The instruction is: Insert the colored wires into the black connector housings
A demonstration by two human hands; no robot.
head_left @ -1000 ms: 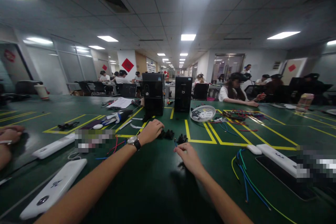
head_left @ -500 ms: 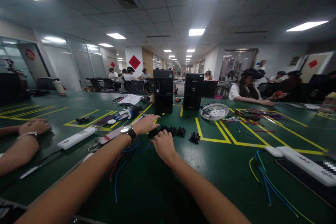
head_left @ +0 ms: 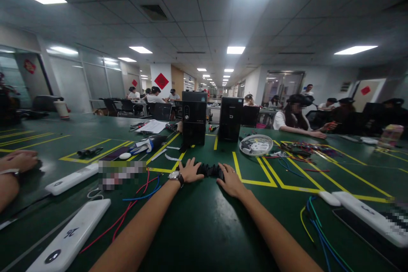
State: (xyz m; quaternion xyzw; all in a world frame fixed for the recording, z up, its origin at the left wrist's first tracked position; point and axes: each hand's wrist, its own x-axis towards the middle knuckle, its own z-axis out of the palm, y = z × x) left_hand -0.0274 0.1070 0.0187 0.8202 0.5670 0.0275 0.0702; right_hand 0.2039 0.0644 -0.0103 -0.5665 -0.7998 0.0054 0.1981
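A row of small black plastic parts (head_left: 210, 171) lies on the green table, between my two hands. My left hand (head_left: 189, 171) is at the row's left end, its fingers spread and its thumb pointing right. At the other end, my right hand (head_left: 232, 182) has thumb and fingers around the last black part. Fingers partly hide both ends of the row. Left of my left forearm lie red wires (head_left: 123, 216) and blue wires (head_left: 143, 197).
Two black computer towers (head_left: 194, 123) stand behind the row. A white round basket (head_left: 256, 145) is right of them. White power banks (head_left: 72, 238) lie left and right. Another person's hand (head_left: 21, 160) rests at far left. More wires (head_left: 318, 229) lie on the right.
My left hand has come down to the row's left end, and my right hand has moved right to its other end. The separate black part at right now sits with the row.
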